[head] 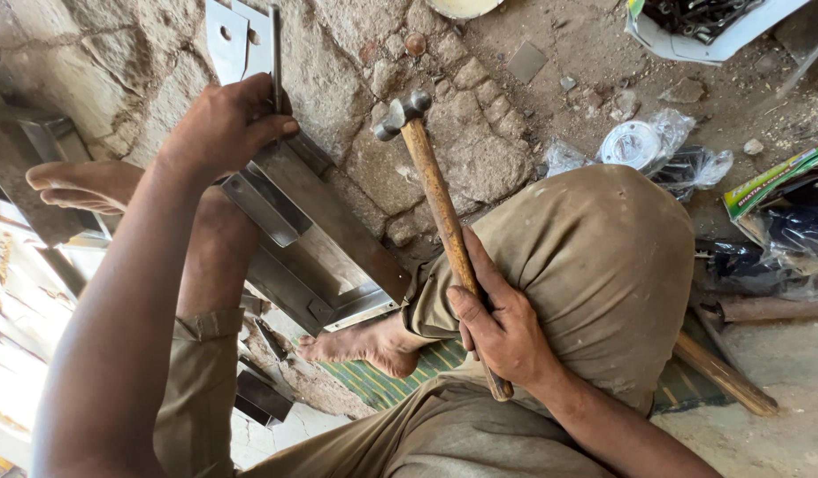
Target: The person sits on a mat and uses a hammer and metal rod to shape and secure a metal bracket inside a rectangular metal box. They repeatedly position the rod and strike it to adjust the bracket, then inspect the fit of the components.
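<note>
My left hand (227,124) grips the top of a folded sheet-metal piece (316,230) and a thin steel rod (275,53) standing against it. The metal piece leans on the rough stone ground between my bare feet (364,345). My right hand (497,323) is closed around the wooden handle of a ball-peen hammer (435,190). The hammer's steel head (400,113) points up and away, a little to the right of the metal piece and apart from it. My right forearm rests by my bent knee in khaki cloth (595,265).
Flat metal plates with holes (236,40) lie past my left hand. A white tray of dark parts (701,26) sits top right. Plastic bags with a white disc (634,146), a green packet (776,181) and wooden sticks (723,376) lie right. More metal pieces (263,398) are below.
</note>
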